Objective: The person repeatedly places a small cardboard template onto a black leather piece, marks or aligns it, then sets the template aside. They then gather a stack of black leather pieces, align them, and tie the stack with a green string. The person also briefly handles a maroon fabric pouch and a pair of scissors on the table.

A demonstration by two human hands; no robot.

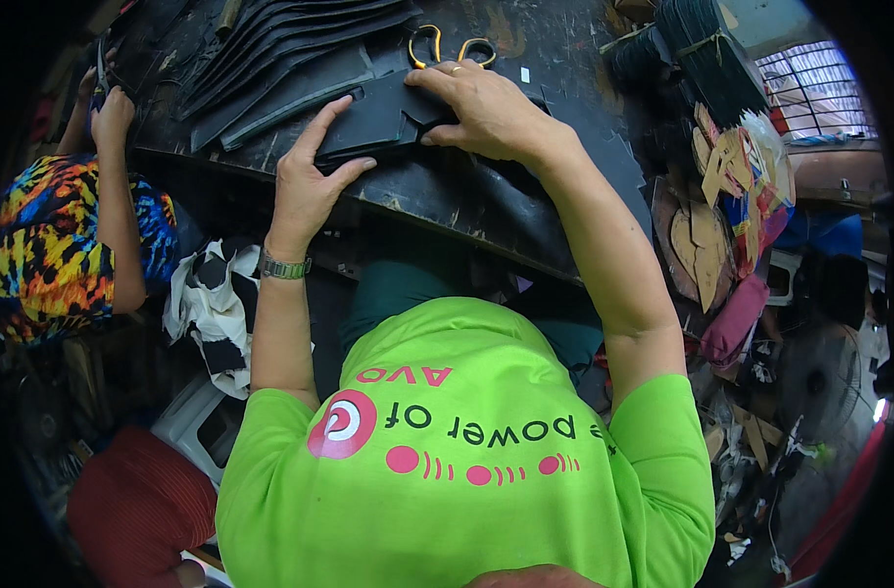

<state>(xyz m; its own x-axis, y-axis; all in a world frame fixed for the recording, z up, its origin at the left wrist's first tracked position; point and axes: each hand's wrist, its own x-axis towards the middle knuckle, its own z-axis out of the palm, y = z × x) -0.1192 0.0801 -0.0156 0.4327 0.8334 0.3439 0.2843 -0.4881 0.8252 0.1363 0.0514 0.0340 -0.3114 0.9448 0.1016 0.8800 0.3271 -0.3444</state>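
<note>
Scissors [478, 40] and layered sheets [280, 64] are seen on the counter [555, 39] beyond a black piece [373, 120], held by the spread left hand [308, 181] and arched right hand [486, 110]

The piece [376, 123] at the near edge of the brown-patched black bench [576, 67] is plain black, as are the layered sheets [288, 51]. The scissors [439, 45] are yellow and black. The lime-green shirt [466, 524] is printed in pink, black and white; the blotched shirt [55, 235] off the bench's left edge mixes orange, yellow, blue and black.
</note>
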